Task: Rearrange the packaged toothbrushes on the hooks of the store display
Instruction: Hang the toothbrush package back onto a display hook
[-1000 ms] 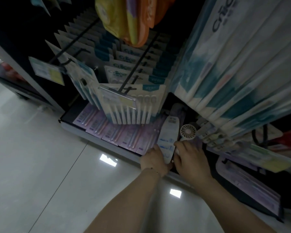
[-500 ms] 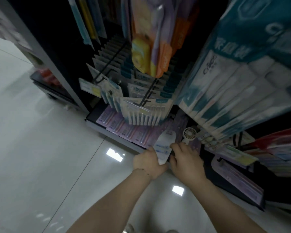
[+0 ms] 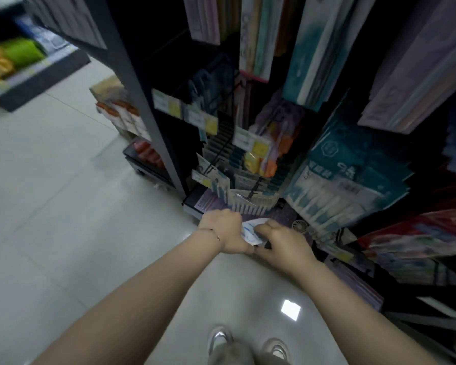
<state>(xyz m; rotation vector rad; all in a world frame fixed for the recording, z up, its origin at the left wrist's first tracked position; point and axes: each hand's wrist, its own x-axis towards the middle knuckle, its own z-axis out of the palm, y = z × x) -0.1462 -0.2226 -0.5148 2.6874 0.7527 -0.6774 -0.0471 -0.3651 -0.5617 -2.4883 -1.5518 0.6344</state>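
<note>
Head view: left hand (image 3: 223, 230) and right hand (image 3: 282, 241) both pinch one white toothbrush pack (image 3: 250, 229), off any hook; loaded hooks (image 3: 255, 188) sit at twelve o'clock, rehanging not yet done.

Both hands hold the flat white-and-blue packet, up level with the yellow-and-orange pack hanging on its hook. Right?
Not quite. The left hand and right hand do hold the flat white-and-blue packet, but low, by the front edge of the bottom shelf, well below the yellow-and-orange pack. The head view shows it.
</note>
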